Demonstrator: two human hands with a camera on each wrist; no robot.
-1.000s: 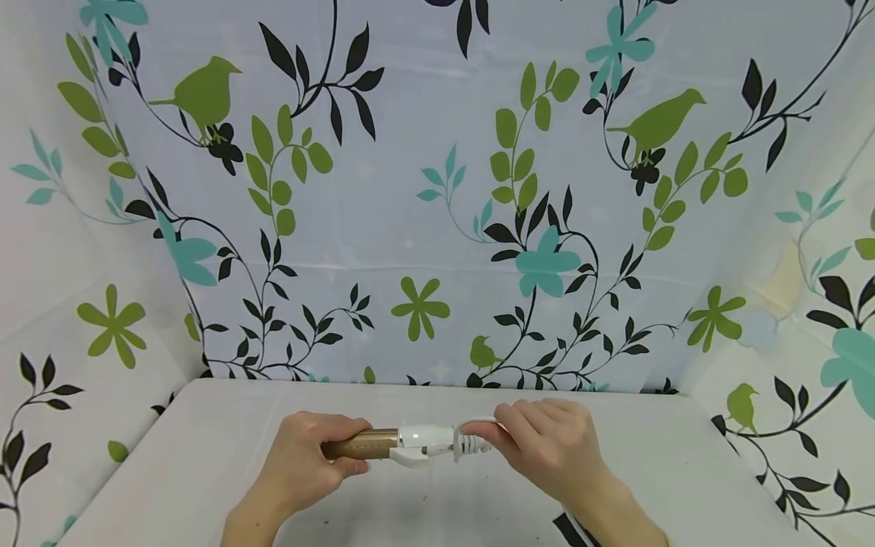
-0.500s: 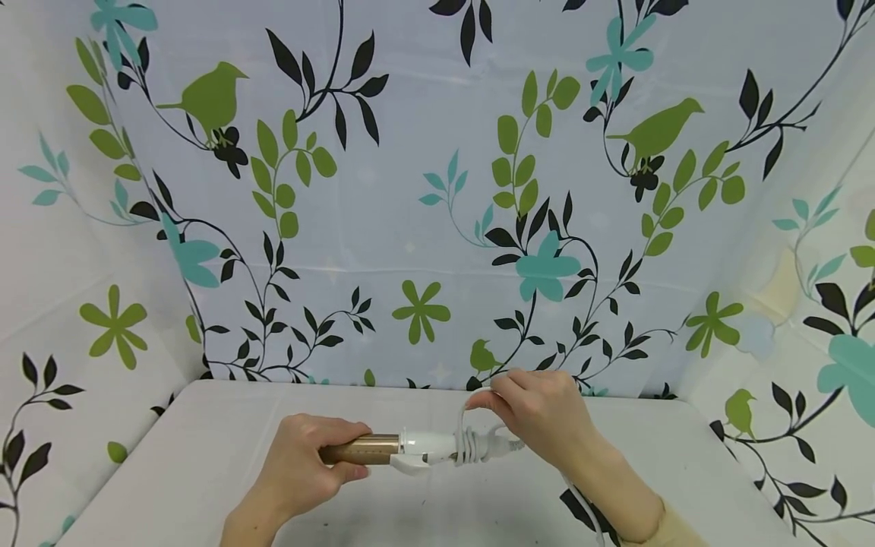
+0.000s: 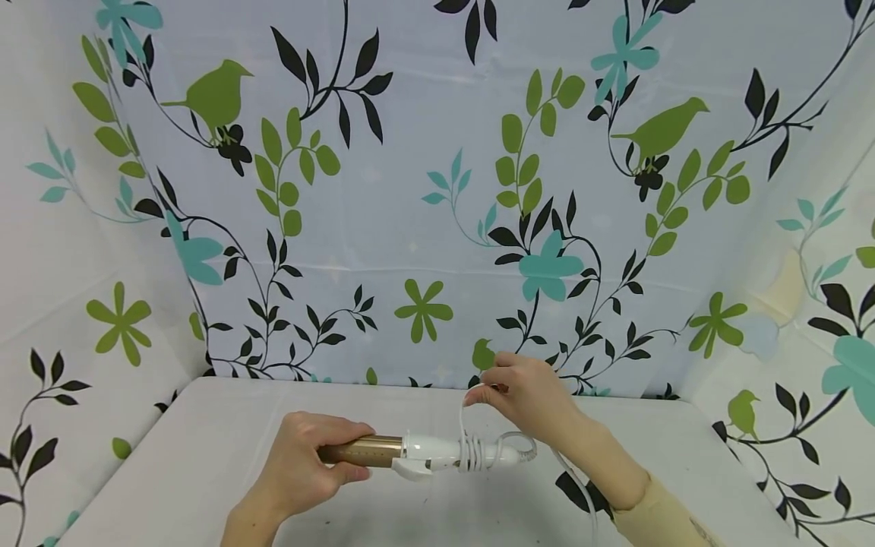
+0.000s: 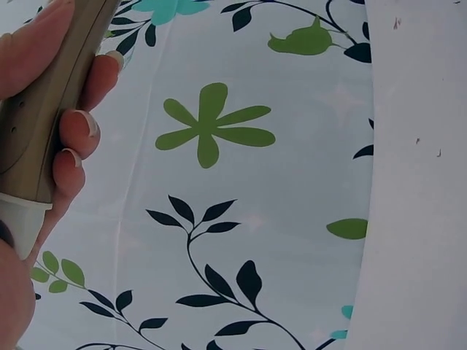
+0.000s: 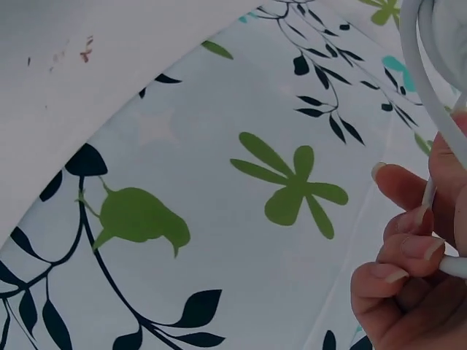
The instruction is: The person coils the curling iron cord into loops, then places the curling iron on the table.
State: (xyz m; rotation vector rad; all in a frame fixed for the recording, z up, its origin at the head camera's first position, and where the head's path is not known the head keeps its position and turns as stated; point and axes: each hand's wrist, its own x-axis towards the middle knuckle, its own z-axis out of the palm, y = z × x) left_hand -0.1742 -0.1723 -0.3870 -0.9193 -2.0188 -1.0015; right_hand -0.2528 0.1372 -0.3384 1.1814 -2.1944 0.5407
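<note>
My left hand [image 3: 294, 471] grips the gold barrel of a curling iron [image 3: 372, 451], held level over the table with its white handle pointing right. In the left wrist view my fingers [image 4: 76, 131] curl round the gold part [image 4: 36, 124]. White cord [image 3: 473, 454] is wound in several turns about the handle. Above the handle, my right hand [image 3: 536, 403] pinches the cord, and a length rises from the turns to its fingertips. The right wrist view has the cord [image 5: 430, 80] crossing the hand [image 5: 401, 281], its fingers curled.
A white tabletop [image 3: 205, 425] lies below. Behind it and at both sides hangs cloth [image 3: 383, 190] printed with leaves, flowers and birds. A black-and-white thing [image 3: 574, 490] lies under my right forearm, where a loose stretch of cord [image 3: 589, 505] hangs down.
My right hand has risen and moved away from me, drawing the cord up from the handle. The handle's far end now shows. My left hand keeps its grip on the curling iron.
</note>
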